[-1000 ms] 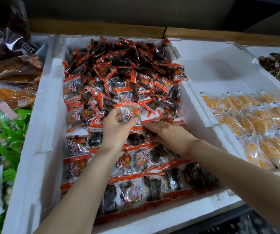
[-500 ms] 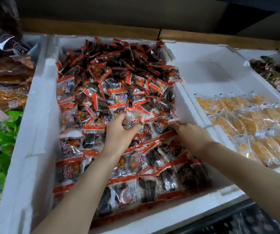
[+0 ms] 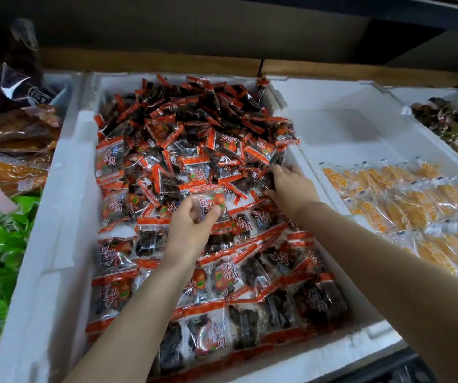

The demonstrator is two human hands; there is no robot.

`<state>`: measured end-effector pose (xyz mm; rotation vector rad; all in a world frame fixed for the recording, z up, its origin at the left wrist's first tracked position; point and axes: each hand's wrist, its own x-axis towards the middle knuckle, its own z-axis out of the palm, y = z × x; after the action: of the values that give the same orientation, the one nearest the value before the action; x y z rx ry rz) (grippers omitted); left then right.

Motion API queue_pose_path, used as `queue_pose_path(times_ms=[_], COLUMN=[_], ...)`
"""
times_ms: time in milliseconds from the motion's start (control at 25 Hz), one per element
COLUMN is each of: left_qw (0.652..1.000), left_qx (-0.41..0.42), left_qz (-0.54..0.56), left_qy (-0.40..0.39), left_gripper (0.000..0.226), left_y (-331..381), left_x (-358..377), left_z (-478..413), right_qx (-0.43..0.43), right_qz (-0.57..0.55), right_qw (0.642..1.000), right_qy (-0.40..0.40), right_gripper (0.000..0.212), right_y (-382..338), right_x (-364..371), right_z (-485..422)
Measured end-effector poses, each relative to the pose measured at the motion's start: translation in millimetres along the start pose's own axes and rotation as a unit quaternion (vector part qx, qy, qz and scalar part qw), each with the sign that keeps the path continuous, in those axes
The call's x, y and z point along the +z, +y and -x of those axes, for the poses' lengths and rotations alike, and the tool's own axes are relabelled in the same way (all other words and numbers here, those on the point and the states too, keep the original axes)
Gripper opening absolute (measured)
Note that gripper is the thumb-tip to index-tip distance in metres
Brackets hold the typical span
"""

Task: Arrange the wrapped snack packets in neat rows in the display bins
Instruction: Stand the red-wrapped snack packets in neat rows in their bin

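Left grip (image 3: 191,228) keeps its packet (image 3: 208,199); right grip (image 3: 291,189) reached farther back.

Red-trimmed snack packets (image 3: 194,150) fill white bin (image 3: 56,217): front rowed, back heaped.

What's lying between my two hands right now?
In the head view, jumbled red packets fill the gap between the left hand, which holds one packet, and the right hand.
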<state>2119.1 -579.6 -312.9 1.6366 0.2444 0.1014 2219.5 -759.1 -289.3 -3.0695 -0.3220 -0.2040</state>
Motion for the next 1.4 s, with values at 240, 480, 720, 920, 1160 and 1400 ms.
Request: queue_pose_path(times_ms=[240, 480, 720, 920, 1160, 1400], left_qw=[0.995, 0.989, 0.976, 0.990, 0.983, 0.974], left_qx=[-0.052, -0.059, -0.055, -0.031, -0.055, -0.073], left_qz=[0.080, 0.130, 0.176, 0.134, 0.167, 0.213], left_qy=[-0.016, -0.037, -0.113, 0.027, 0.044, 0.019], left_gripper=[0.032, 0.013, 0.022, 0.030, 0.089, 0.060], left_y=[2, 6, 11, 7, 4, 8], left_x=[0, 4, 7, -4, -9, -11], left_z=[-3, 1, 5, -8, -15, -14], right_qx=[0.017, 0.007, 0.032, -0.087, -0.072, -0.081], right_qz=[0.035, -0.382, -0.490, -0.249, -0.073, -0.031], right_qw=[0.996, 0.924, 0.870, 0.960, 0.994, 0.992], right_qy=[0.074, 0.031, -0.057, 0.094, 0.028, 0.091], right_gripper=[0.029, 0.009, 0.023, 0.051, 0.056, 0.035], right_y=[4, -17, -46, -47, -54, -56], right_x=[-18, -62, -30, -29, -13, -34], right_z=[-2, 49, 53, 7, -46, -38])
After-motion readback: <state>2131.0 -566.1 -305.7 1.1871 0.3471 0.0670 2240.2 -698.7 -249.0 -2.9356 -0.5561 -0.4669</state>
